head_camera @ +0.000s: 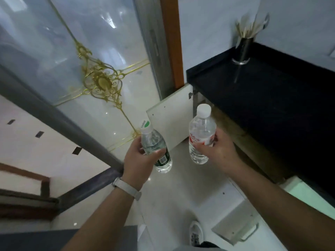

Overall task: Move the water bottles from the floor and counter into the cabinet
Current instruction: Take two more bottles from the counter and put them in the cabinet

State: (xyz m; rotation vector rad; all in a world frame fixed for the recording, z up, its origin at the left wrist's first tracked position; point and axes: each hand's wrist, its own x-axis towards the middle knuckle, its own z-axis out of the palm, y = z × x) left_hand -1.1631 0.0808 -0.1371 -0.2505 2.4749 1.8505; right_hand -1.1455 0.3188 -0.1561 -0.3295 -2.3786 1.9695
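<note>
**Now: a bottle in each hand, in front of the open cabinet**

Here I see two water bottles, both off the floor and off the counter, held in the air just outside the cabinet opening (223, 124). I will place everything against that opening, the dim gap under the black counter (272, 91).

The red-label bottle (201, 134) is the nearer of the two to the opening, right at its mouth, upright with a slight lean and its white cap on top. My right hand (216, 152) is wrapped around its lower half, fingers curled over the label and thumb at the front, so the grip is closed on it.

The green-label bottle (156, 148) is further left of the opening, across the face of the swung-out white cabinet door (170, 122), tilted with its white and green cap pointing up and away from me. My left hand (138, 160) is closed around its middle, with a pale wristband (126, 188) on that wrist.

The two bottles are apart and do not touch each other.

Above the opening, at the far end of the counter, a metal holder (243, 51) stands full of chopsticks. Below and nearer to me than the opening, a second white door (235, 227) with a metal handle stands open over the pale floor (172, 196), with one white shoe (195, 230) beside it. Far left of the opening is a glass door (72, 51) with gold ornament.
</note>
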